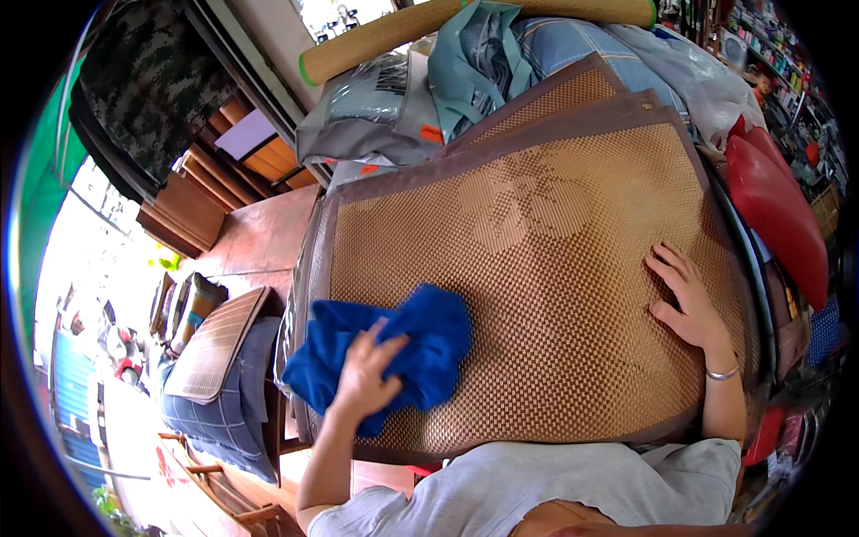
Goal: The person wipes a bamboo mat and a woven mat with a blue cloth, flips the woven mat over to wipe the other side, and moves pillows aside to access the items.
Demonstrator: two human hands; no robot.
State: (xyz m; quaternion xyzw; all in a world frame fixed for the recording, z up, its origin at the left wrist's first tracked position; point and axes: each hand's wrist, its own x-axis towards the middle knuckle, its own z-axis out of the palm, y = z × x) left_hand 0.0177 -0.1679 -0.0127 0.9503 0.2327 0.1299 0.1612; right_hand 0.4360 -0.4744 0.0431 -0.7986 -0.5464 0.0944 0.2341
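Observation:
A brown and tan woven mat [537, 322] with a dark border and a darker pattern near its far side lies before me. On its left part is a crumpled blue cloth [429, 342]. My left hand [368, 372] is over this cloth, palm down and slightly blurred, with its fingers spread. Whether those fingers grip any fabric is not clear. Toward the mat's right side, my right hand [684, 302] rests on the weave with fingers apart and nothing held. A silver bangle circles that wrist.
Behind the mat are plastic-wrapped packages [376, 101], a pale teal bag [470, 67] and a rolled mat [416, 33]. A red cushion [778, 208] borders the right side. To the left stand a slatted mat [221, 349] on folded bedding [208, 416] and a wooden chair [215, 476].

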